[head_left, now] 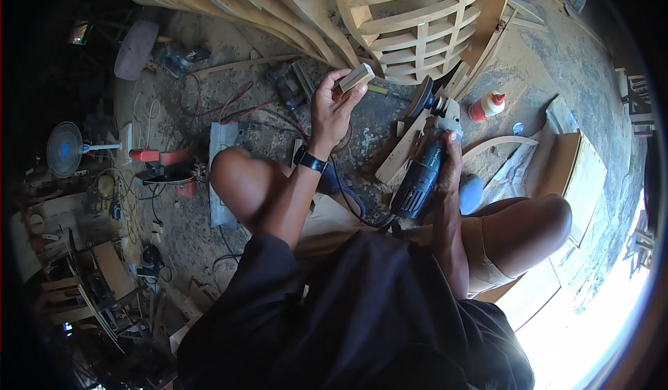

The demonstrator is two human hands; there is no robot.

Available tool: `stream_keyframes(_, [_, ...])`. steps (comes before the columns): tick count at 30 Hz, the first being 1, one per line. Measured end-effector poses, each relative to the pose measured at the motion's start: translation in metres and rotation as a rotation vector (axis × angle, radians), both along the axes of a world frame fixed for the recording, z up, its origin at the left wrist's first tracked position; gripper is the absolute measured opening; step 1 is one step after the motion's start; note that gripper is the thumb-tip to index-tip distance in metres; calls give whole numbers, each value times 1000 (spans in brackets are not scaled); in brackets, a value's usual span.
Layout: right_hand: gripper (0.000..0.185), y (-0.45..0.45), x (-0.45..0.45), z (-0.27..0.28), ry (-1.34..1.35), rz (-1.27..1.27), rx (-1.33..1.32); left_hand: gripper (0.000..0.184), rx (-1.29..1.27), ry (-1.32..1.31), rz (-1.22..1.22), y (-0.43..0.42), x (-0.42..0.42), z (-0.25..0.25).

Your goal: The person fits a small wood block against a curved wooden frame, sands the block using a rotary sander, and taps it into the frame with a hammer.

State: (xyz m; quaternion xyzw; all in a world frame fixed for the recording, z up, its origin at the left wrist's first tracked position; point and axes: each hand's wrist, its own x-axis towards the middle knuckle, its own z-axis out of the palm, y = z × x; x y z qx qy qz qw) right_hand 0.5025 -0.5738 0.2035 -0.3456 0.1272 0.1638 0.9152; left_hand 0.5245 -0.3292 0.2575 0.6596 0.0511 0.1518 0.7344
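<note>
A small wooden block (357, 77) is held up between the fingers and thumb of my left hand (332, 109), in front of the wooden frame. My right hand (449, 162) is wrapped round the body of a dark angle grinder (421, 174), whose disc (420, 98) points away from me, toward the frame. The block and the disc are apart, with the block to the left of the disc. Part of my right hand's fingers is hidden by the grinder. A long wood piece (403, 150) lies on the floor beside the grinder.
A slatted wooden frame (421, 32) stands ahead. A glue bottle (486, 106) lies to the right, near a curved wood strip (501, 141). Cables and a power tool (286, 86) are on the floor at left, with a fan (66, 150) farther left.
</note>
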Motion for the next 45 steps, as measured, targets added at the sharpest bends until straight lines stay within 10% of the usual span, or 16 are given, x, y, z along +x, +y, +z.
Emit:
stream_keyframes(5, [48, -10, 9, -11, -28, -89, -102, 37, 69, -73, -83, -17, 29, 38])
stream_keyframes(8, [47, -12, 11, -12, -20, -152, -123, 36, 568, -222, 21, -29, 58, 58])
stream_keyframes(45, [46, -13, 9, 6, 19, -228, -137, 42, 572, -244, 90, -76, 137, 55])
